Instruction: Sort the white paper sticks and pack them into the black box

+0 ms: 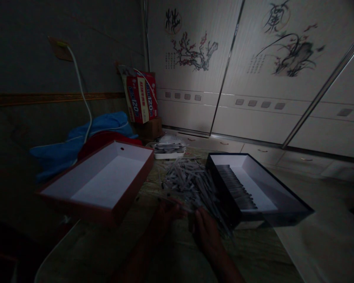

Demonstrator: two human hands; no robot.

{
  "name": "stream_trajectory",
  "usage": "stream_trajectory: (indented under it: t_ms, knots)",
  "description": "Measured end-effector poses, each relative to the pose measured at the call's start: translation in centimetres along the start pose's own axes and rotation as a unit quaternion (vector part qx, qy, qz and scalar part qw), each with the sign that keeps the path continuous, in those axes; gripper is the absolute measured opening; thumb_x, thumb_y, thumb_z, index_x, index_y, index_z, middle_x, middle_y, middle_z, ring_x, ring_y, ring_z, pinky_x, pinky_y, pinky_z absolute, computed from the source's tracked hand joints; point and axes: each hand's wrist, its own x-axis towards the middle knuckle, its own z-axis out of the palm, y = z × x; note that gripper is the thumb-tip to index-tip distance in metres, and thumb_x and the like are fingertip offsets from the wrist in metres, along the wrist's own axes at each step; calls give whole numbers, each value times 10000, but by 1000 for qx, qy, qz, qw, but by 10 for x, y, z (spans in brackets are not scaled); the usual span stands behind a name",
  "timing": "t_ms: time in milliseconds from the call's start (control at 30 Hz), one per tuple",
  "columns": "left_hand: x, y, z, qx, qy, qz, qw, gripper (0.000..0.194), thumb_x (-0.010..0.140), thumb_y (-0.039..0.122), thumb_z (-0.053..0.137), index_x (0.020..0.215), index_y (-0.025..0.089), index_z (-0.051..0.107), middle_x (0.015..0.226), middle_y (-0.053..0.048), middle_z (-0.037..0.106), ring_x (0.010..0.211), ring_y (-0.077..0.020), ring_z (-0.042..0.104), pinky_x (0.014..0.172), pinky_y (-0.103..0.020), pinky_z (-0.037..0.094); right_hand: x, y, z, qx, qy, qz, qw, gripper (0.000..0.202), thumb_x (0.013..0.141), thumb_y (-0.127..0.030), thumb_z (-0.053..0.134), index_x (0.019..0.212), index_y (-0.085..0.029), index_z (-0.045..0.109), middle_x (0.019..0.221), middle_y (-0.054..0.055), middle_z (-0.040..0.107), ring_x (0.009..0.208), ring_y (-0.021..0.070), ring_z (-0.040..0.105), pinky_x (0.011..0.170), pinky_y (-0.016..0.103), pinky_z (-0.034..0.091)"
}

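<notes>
Both my hands are low in the middle of the dim head view, over the table. My left hand (168, 214) is closed on one end of a thin, pale pen-like stick (177, 203). My right hand (205, 226) is closed at its other end, thumb and fingers pinched together. Just beyond them lies a loose pile of translucent pen-like tubes (184, 177), with longer sticks (208, 192) on its right side. Inside the dark-rimmed box (283, 218) on the right, a row of similar sticks (237, 186) lies side by side.
A red box (115, 214) with a white inside stands open on the left. Behind the pile is a white tray (169, 155) of bagged sticks. Blue cloth (103, 124), a red carton (141, 98) and a white cable (79, 78) are farther back, before white cabinet doors (188, 114).
</notes>
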Motion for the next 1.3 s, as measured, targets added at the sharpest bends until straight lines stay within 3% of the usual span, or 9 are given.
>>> stream_trajectory:
  t_ms: [67, 267, 533, 733, 967, 1133, 1300]
  knots:
    - [0, -1, -1, -4, 0, 5, 1000, 233, 647, 319, 694, 772, 138, 616, 669, -45, 695, 633, -193, 653, 661, -335, 501, 0, 0, -1, -4, 16, -5, 1000, 356, 851, -475, 396, 640, -221, 527, 562, 1, 519, 513, 137, 477, 495, 232, 388]
    - [0, -1, 0, -5, 27, 6, 1000, 233, 657, 319, 684, 780, 135, 612, 652, -37, 688, 621, -177, 644, 647, -310, 494, -1, -4, -2, -12, -33, 1, 999, 251, 889, -383, 364, 789, -205, 508, 618, -29, 494, 544, 119, 477, 515, 212, 375]
    - [-2, 0, 1, 4, -8, 13, 1000, 241, 680, 331, 666, 802, 131, 611, 672, -51, 695, 647, -196, 653, 661, -335, 498, -1, -2, -1, 0, 11, -10, 1000, 355, 853, -483, 395, 642, -231, 529, 553, -2, 512, 505, 138, 475, 480, 233, 379]
    - [1, 0, 0, -6, 26, 6, 1000, 231, 633, 313, 709, 757, 141, 618, 654, -29, 689, 620, -180, 652, 644, -307, 499, -1, -3, -1, -11, -14, 3, 1000, 301, 880, -426, 363, 776, -208, 542, 583, -21, 526, 502, 123, 492, 477, 216, 370]
    - [0, -2, -2, 18, -5, 5, 1000, 248, 662, 335, 684, 788, 134, 612, 682, -55, 703, 641, -188, 654, 652, -316, 500, -2, 0, 1, 8, -13, 15, 1000, 375, 868, -481, 355, 630, -230, 499, 559, -10, 498, 513, 137, 473, 498, 232, 382]
    - [1, -2, -2, 17, 22, 13, 1000, 232, 676, 325, 673, 793, 136, 610, 660, -43, 698, 632, -178, 653, 651, -300, 498, -2, 0, 1, -3, -35, 19, 999, 291, 888, -417, 358, 746, -205, 497, 609, -25, 498, 547, 126, 483, 518, 220, 375]
    - [0, -2, -2, 21, 8, 18, 1000, 241, 664, 321, 681, 801, 136, 609, 667, -44, 692, 634, -191, 653, 640, -319, 502, -3, 4, 2, 11, -31, 11, 999, 347, 892, -443, 335, 687, -215, 498, 560, -25, 499, 515, 129, 482, 503, 223, 381]
